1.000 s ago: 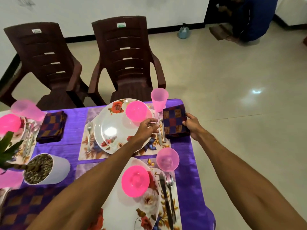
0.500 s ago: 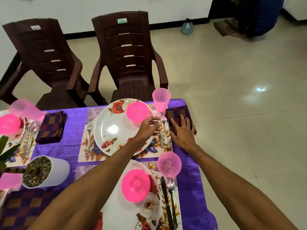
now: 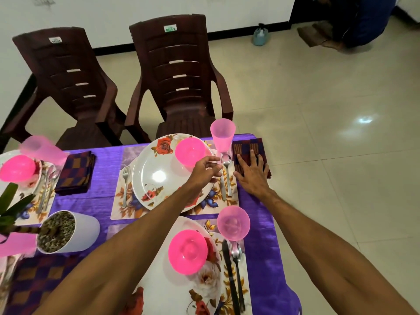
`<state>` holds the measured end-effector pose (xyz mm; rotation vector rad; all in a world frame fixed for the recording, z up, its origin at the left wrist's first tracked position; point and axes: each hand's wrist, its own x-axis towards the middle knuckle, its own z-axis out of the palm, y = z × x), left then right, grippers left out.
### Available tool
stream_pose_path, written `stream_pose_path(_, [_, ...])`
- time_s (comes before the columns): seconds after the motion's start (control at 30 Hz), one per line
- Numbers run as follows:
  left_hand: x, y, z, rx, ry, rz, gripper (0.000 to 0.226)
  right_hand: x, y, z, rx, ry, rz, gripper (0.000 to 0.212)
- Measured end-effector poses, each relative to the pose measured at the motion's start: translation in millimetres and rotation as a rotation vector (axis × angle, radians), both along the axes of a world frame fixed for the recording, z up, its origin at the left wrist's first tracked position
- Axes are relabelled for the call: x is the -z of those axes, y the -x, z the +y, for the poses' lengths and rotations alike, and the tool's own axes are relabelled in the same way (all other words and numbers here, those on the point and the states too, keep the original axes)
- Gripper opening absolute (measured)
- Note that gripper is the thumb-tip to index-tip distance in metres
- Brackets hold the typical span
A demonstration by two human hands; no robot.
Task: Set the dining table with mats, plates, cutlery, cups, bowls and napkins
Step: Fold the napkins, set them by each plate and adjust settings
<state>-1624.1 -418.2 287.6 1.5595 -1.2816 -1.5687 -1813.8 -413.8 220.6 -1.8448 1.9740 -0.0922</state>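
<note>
The right hand (image 3: 252, 176) lies flat, fingers straight and spread, on the folded maroon-and-blue checked cloth napkin (image 3: 246, 146) at the far right corner of the purple-clothed tabletop (image 3: 256, 214). The napkin sits just right of the steel spoon (image 3: 227, 176) and the translucent pink plastic cup (image 3: 222, 135). The left hand (image 3: 203, 169) hovers over the right rim of the round white floral plate (image 3: 159, 178), fingers loosely curled towards the cutlery; whether they pinch anything cannot be told.
</note>
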Motion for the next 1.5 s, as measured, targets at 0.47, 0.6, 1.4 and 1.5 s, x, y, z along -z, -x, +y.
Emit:
stream_pose_path(0.47, [-42,-16,34,0.009,0.046,0.003,0.024,-56,-3,41,0.087,0.270,-0.264,0.039])
stream_pose_path(0.6, [-58,-32,56,0.004,0.053,0.031,0.025,-97,-20,57,0.059,0.406,-0.314,0.029])
stream_pose_path(1.4, [-35,-380,255,-0.180,0.115,-0.018,0.017,-88,-378,254,-0.003,0.243,-0.573,0.022])
stream_pose_path(1.5, [-19,-437,273,-0.286,0.070,-0.103,0.016,-76,-416,264,-0.065,0.121,-0.478,0.034])
